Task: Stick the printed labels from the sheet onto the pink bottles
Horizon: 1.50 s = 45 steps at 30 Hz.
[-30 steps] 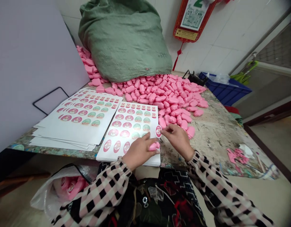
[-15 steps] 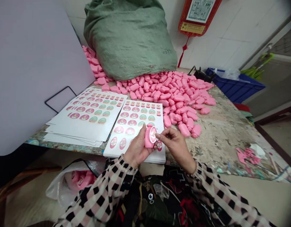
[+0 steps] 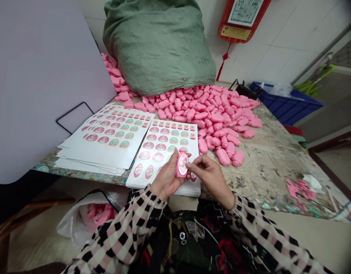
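Pink, the small bottle (image 3: 179, 174) stood near-upright over the right side of the near sticker sheet (image 3: 152, 162), clasped in the upturned left hand (image 3: 168, 177); the right hand (image 3: 214, 179), fingers curled, touched its oval label (image 3: 181, 164), pinching or pressing unclear.

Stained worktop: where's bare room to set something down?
On the stained worktop right of the right hand, between the heaped pink plastic bottles and small irregular pink pieces. Crowded: the left, with white sticker sheets, and the back, with those bottles and the green fabric sack.
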Each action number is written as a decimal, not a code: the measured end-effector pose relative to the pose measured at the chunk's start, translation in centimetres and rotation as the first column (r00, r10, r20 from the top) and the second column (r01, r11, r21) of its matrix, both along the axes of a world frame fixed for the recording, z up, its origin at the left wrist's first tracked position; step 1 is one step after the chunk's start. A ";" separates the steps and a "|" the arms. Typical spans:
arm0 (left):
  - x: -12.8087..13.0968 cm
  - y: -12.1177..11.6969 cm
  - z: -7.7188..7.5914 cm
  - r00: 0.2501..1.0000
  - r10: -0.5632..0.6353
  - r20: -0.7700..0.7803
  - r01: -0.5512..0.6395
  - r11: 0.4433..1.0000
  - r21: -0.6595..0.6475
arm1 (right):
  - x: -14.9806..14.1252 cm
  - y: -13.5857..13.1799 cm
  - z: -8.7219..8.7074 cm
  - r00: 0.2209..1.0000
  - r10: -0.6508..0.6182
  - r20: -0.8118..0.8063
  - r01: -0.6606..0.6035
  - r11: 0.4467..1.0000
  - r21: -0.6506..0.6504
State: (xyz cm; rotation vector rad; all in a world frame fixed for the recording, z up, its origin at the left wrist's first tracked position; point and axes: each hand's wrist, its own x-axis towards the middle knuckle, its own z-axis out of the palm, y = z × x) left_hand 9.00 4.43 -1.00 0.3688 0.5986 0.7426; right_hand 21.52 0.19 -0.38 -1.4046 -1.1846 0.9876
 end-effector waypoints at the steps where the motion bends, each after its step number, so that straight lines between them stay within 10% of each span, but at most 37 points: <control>1: 0.0 0.0 0.0 1.000 0.002 -0.005 -0.002 1.000 0.002 | 0.0 0.0 -0.1 1.000 0.003 0.001 -0.003 1.000 0.002; 15: 0.2 -0.4 0.3 0.999 0.017 -0.042 -0.014 0.998 0.069 | 0.3 0.0 -0.8 0.999 0.005 0.044 -0.004 1.000 -0.024; 30: 0.1 -0.7 0.1 0.911 0.253 -0.325 -0.056 0.858 0.511 | 2.3 -0.1 -0.7 0.921 0.021 0.389 -0.008 0.999 -0.034; 35: -1.4 0.2 1.4 0.921 0.297 -0.254 -0.153 0.872 0.466 | 4.3 0.3 -0.8 0.962 -0.142 0.235 0.135 0.990 0.048; 45: 1.2 -2.3 1.0 0.980 0.116 -0.160 -0.081 0.975 0.209 | -1.5 0.0 -1.0 0.953 -0.194 0.232 0.171 0.978 0.117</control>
